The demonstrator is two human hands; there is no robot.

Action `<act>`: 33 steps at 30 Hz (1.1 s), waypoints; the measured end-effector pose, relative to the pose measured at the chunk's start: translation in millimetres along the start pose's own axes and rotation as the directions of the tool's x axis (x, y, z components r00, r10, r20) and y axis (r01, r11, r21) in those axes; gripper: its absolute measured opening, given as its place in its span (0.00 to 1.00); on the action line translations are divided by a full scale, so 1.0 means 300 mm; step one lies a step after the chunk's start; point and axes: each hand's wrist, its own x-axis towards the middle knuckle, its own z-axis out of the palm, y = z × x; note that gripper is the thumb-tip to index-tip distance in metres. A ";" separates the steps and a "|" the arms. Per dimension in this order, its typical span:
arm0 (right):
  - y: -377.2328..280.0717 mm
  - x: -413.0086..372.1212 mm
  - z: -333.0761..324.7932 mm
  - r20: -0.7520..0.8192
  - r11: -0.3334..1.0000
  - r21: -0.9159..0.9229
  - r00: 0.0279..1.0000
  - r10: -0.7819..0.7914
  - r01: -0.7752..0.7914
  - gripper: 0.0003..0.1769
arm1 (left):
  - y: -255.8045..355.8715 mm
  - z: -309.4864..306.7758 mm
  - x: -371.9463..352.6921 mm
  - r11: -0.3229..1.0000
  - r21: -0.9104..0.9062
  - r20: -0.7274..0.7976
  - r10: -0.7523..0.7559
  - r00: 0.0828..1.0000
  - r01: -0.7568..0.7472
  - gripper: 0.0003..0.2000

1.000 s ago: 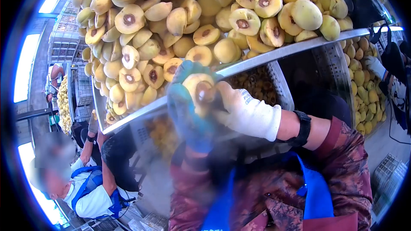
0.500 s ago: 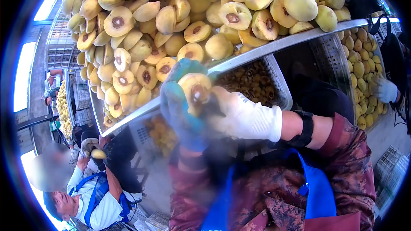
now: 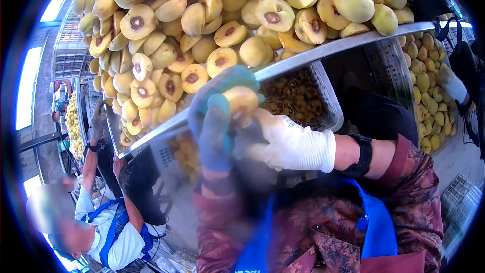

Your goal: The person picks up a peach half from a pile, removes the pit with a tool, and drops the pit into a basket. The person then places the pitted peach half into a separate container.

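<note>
My left hand (image 3: 214, 116), in a blue-green glove, is wrapped round a yellow peach half (image 3: 241, 100) just in front of the metal table edge. Its rounded side shows now, and the cut face is turned mostly out of sight. Pressed close against the fruit's lower side is my right hand (image 3: 285, 141), in a white knitted glove with its fingers curled. A dark, blurred shape lies between the two hands; I cannot make out what the right fingers hold. Beyond them a heap of halved peaches (image 3: 222, 60), many with brown pits showing, covers the table.
Below the table edge (image 3: 303, 60) stands a white crate (image 3: 331, 101) of brown-centred scraps. Another crate of yellow fruit (image 3: 429, 86) is at the right, by a co-worker's white-gloved hand (image 3: 453, 83). A co-worker (image 3: 113, 222) in blue straps sits at the left.
The peach half has turned in my left hand, so its pitted face no longer faces me. The left co-worker's arm has reached up to the table; the right co-worker's glove has shifted upward.
</note>
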 end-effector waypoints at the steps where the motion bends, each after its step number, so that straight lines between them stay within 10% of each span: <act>1: 0.038 0.003 0.023 -0.071 0.989 -0.098 0.991 -0.115 0.108 0.24 | 0.002 -0.008 0.001 0.999 0.016 0.015 -0.028 0.999 0.028 0.31; 2: 0.067 0.000 0.032 -0.130 0.957 -0.203 0.963 -0.235 0.206 0.24 | 0.003 -0.016 0.002 0.998 0.033 0.030 -0.057 0.998 0.056 0.32; 5: -0.124 0.001 -0.065 0.241 0.900 0.111 0.890 0.387 -0.421 0.22 | 0.011 -0.014 0.010 0.989 0.033 0.046 -0.147 0.988 0.146 0.31; 8: -0.080 -0.010 -0.046 0.181 0.944 0.041 0.932 0.314 -0.327 0.20 | 0.043 -0.005 0.024 0.970 0.030 0.082 -0.242 0.967 0.240 0.28; 11: -0.189 -0.002 -0.093 0.317 0.785 0.141 0.779 0.541 -0.603 0.17 | 0.050 -0.013 0.034 0.955 0.042 0.133 -0.298 0.945 0.295 0.23; 14: -0.125 -0.017 -0.072 0.440 0.713 0.341 0.774 0.455 -0.613 0.14 | 0.044 -0.035 0.039 0.949 0.047 0.207 -0.314 0.926 0.311 0.23; 24: -0.146 -0.013 -0.055 0.263 0.794 0.203 0.812 0.520 -0.574 0.13 | 0.038 -0.030 0.040 0.945 -0.003 0.205 -0.320 0.925 0.327 0.21; 27: -0.095 -0.019 -0.058 0.398 0.740 0.409 0.834 0.382 -0.534 0.36 | 0.021 -0.040 0.045 0.930 -0.001 0.203 -0.360 0.911 0.368 0.19; 30: -0.084 -0.014 -0.050 0.440 0.607 0.580 0.835 0.329 -0.544 0.15 | 0.023 -0.012 0.042 0.936 0.002 0.120 -0.350 0.929 0.352 0.17; 33: -0.091 -0.015 -0.047 0.286 0.791 0.401 0.884 0.370 -0.461 0.18 | 0.045 0.007 0.040 0.944 -0.032 0.111 -0.324 0.939 0.329 0.17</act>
